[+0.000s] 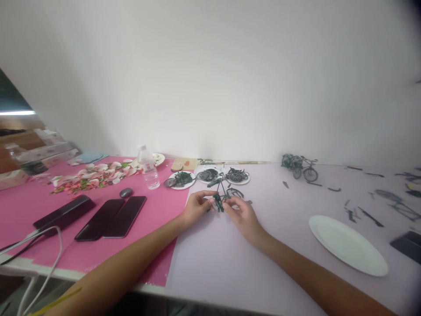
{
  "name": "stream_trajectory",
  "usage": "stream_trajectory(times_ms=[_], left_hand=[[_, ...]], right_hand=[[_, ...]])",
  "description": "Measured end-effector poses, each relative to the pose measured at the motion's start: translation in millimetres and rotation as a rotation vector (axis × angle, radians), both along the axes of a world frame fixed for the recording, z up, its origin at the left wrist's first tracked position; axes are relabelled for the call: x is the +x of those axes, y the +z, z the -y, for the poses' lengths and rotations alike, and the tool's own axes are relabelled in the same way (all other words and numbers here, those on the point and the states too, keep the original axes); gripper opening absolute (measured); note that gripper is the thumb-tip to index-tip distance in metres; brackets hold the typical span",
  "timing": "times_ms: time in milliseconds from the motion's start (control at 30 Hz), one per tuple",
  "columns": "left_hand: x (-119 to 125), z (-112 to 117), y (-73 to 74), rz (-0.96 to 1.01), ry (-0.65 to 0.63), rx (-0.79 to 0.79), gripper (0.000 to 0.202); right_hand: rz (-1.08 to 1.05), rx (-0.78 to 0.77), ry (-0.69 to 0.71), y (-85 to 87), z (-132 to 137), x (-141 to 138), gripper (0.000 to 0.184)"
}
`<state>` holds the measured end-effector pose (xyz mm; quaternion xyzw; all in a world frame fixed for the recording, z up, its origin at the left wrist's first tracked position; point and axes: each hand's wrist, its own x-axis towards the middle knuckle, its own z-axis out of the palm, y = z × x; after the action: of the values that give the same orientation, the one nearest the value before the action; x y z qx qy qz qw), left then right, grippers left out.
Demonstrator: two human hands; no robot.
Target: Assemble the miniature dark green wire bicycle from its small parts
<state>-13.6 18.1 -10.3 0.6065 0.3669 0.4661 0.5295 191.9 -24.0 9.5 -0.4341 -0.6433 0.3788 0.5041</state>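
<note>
In the middle of the table a small dark model bicycle (221, 189), partly built, is held upright between both hands. My left hand (196, 207) pinches its lower part from the left. From the right, my right hand (242, 216) grips the frame near its base with thumb and forefinger. Fingertips hide some of the small parts. Just behind lie three white plates of dark parts: a left plate (188, 185) with frame pieces, a middle plate (201, 168) and a right plate (247, 179) with wheels.
Left on the pink cover are two phones (125, 217), a black power bank (64, 215), a mouse (126, 192), a water bottle (149, 171) and flower petals (95, 175). To the right are finished model bicycles (304, 169), loose parts (370, 216) and an oval white plate (348, 245).
</note>
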Motion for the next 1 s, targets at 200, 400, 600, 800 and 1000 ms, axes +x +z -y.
stream_trajectory(times_ms=[200,400,600,800,1000], left_hand=[[0.9,2.9,-1.6,-0.053,0.207,0.009,0.059],[4.2,13.4,6.4,-0.113,0.306,0.214,0.043],[9.1,29.9,14.1,-0.205,0.274,0.348,0.033],[8.8,31.4,14.9,-0.246,0.167,0.412,0.031],[12.0,28.4,15.4,-0.267,0.141,0.445,0.029]], right_hand=[[0.124,0.143,-0.045,-1.7,-4.5,3.3,0.027],[0.184,0.172,-0.044,-2.0,-5.3,4.6,0.027],[0.159,0.123,-0.020,-6.3,-1.6,1.2,0.028],[0.236,0.194,0.017,-4.5,1.9,-2.3,0.022],[0.282,0.240,0.015,-8.2,-2.5,0.1,0.016]])
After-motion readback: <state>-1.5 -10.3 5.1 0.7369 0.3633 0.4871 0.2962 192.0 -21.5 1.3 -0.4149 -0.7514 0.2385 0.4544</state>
